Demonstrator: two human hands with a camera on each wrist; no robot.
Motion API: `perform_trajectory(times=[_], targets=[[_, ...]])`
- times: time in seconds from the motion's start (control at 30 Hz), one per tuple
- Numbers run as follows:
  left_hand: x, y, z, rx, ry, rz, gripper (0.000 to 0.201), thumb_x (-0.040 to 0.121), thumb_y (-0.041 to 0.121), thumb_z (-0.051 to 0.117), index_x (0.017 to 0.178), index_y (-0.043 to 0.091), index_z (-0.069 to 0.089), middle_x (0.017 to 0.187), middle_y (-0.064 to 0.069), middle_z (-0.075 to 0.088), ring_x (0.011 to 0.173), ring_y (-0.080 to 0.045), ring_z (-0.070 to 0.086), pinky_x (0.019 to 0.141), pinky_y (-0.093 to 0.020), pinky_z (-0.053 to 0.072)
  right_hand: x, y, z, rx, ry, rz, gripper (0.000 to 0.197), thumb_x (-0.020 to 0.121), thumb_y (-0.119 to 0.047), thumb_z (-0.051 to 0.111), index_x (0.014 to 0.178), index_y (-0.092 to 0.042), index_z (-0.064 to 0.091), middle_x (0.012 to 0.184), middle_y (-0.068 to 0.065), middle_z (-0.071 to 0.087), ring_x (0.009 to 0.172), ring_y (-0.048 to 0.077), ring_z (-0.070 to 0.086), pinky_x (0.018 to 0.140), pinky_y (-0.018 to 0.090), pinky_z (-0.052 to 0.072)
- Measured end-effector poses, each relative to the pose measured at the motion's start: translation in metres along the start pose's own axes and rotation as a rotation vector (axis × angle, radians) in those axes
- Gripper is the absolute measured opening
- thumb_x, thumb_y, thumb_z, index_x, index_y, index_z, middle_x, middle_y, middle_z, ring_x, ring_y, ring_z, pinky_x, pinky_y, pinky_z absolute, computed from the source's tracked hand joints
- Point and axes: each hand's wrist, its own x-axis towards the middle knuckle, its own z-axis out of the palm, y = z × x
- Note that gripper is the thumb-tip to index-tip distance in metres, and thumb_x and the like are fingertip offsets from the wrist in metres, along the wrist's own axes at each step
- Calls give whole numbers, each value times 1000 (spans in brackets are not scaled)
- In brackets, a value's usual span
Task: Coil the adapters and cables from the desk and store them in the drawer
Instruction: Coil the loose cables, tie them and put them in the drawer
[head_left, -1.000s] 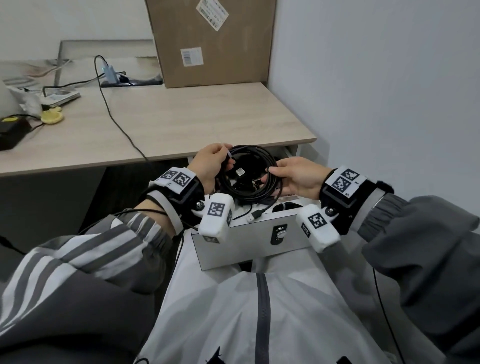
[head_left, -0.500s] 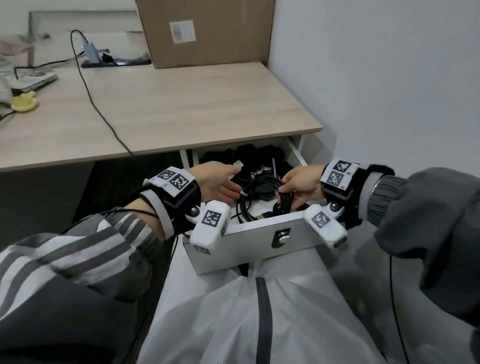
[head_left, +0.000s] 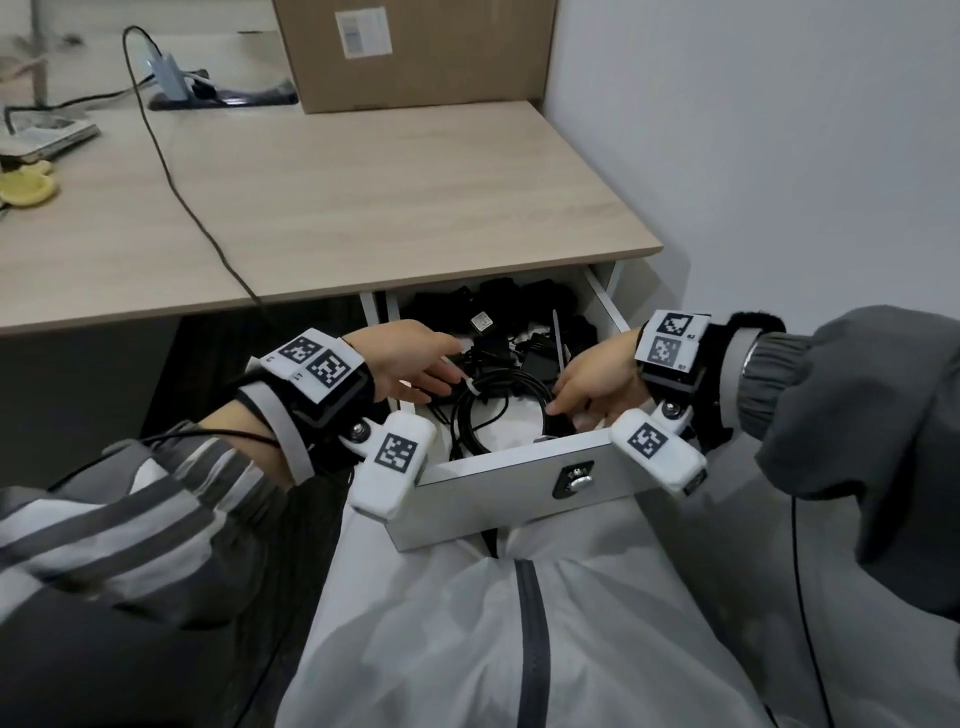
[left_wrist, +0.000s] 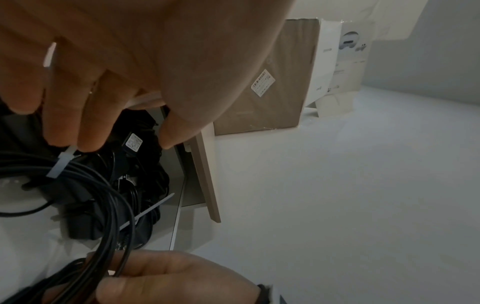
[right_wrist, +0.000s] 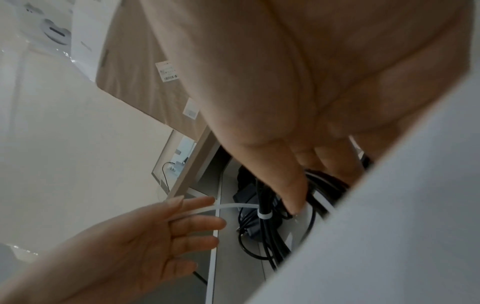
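— How far along?
— The zip-tied black cable coil (head_left: 493, 410) lies in the open drawer (head_left: 511, 483); right hand (head_left: 592, 384) pinches it, left hand (head_left: 410, 364) spread beside.
— Left?
— One black cable (head_left: 171, 171) on the desk (head_left: 363, 208).

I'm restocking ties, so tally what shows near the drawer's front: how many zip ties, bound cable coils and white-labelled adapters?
zip ties: 2, one round the coil, one loose behind it
cable coil: 1
labelled adapter: 1
Total: 4
The dark pile at the back of the drawer is too tangled to count.
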Motion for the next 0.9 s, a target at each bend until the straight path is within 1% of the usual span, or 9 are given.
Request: perform_trajectory(times=[0.07,0.17,0.27,0.37,0.43,0.6,0.73,0.83,0.9], targets=[[-1,1,3,63,13,-5,22,102,23,43,104,7,59,106,-7,68,98,-20,64,72,-27,50,7,1,-1,-5,5,51,70,76,-44,70,129,-2,51,109,12,58,98,28,56,101,47,42],[-1,2,8,156,7,-11,22,99,13,47,112,2,61,98,-5,70,80,-13,63,61,-22,48,-3,-3,2,-40,76,16,56,90,-41,60,133,-9,48,129,0,52,114,21,57,105,51,41],[-4,0,16,238,-53,-34,21,96,10,52,112,3,64,91,-4,68,74,-10,60,59,-19,45,-16,-1,2,-11,149,-59,49,95,-37,54,135,-11,48,138,0,47,113,20,56,103,44,43],[-8,-2,24,278,-55,-35,27,96,17,55,118,5,64,102,-3,64,74,-10,58,62,-20,45,-39,2,3,132,245,-188,39,98,-28,51,127,-4,53,117,9,58,93,18,57,80,31,48],[-9,-2,27,272,-32,-30,27,95,18,58,117,4,65,100,-3,64,72,-10,57,61,-20,45,-57,7,7,191,282,-269,26,98,-24,50,111,-5,60,96,7,63,71,12,57,58,20,39],[-12,-5,23,127,139,7,9,93,14,59,97,7,63,82,-3,60,72,-14,56,59,-22,45,-87,28,29,100,266,-362,26,93,-29,60,73,-12,59,59,-1,60,46,7,50,42,18,27],[-12,-9,12,-38,307,51,9,92,13,55,95,4,56,84,-10,54,78,-20,55,64,-27,45,-97,42,53,9,126,-287,27,91,-36,61,82,-12,68,77,3,73,62,10,67,44,16,35],[-13,-3,7,-148,299,126,23,96,14,53,118,13,45,91,-8,49,79,-20,50,64,-28,44,-93,47,65,-27,152,-241,26,88,-33,65,97,-9,69,92,1,73,80,13,70,52,18,46],[-10,1,8,-126,240,170,32,99,20,48,130,13,47,107,-6,51,86,-18,52,63,-25,48,-87,47,68,-20,212,-241,31,86,-31,68,103,-5,70,88,-2,69,83,12,66,58,20,50]])
